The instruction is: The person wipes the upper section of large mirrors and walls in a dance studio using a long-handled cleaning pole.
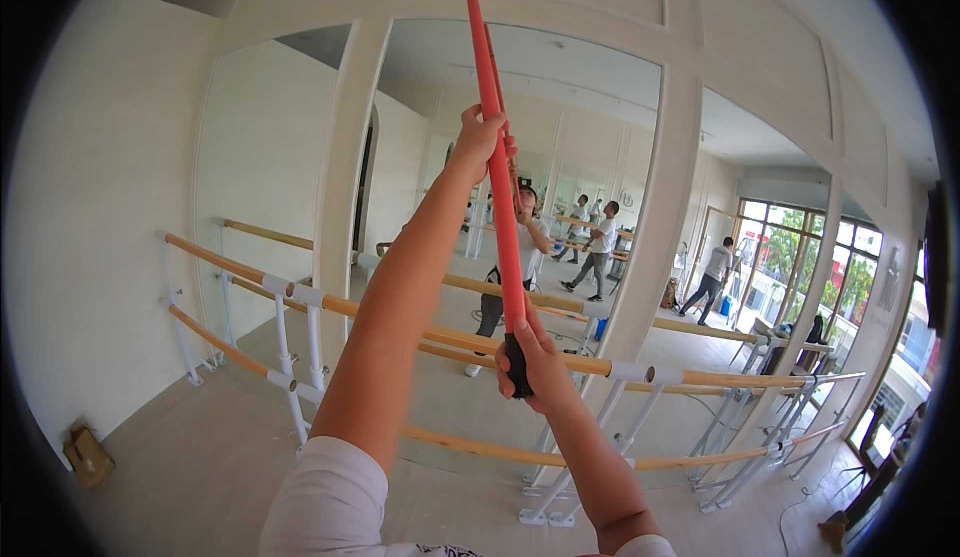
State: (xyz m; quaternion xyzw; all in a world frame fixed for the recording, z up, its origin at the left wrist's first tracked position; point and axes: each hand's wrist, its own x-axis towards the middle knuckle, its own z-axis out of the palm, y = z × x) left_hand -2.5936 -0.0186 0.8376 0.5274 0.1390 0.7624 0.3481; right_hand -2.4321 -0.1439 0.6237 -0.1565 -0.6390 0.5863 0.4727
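Note:
A long red pole [505, 227] rises steeply in front of me, its sections thinning toward the top like a telescopic pole. My left hand [482, 140] wraps around it high up, with that arm stretched out. Lower down, my right hand [543, 365] is closed around the bottom end, where a black grip [517, 365] shows between the fingers. The pole's tip meets the upper edge of the picture, so whatever it touches there is out of sight. Behind it stands a large wall mirror [430, 197] that reflects me and the pole.
Wooden ballet barres [450, 340] on white metal stands [545, 502] run across in front of the mirrors. A cardboard box [88, 455] sits on the floor at the left. A cable [790, 512] lies at the lower right, near the windows. Several people show in the mirrors.

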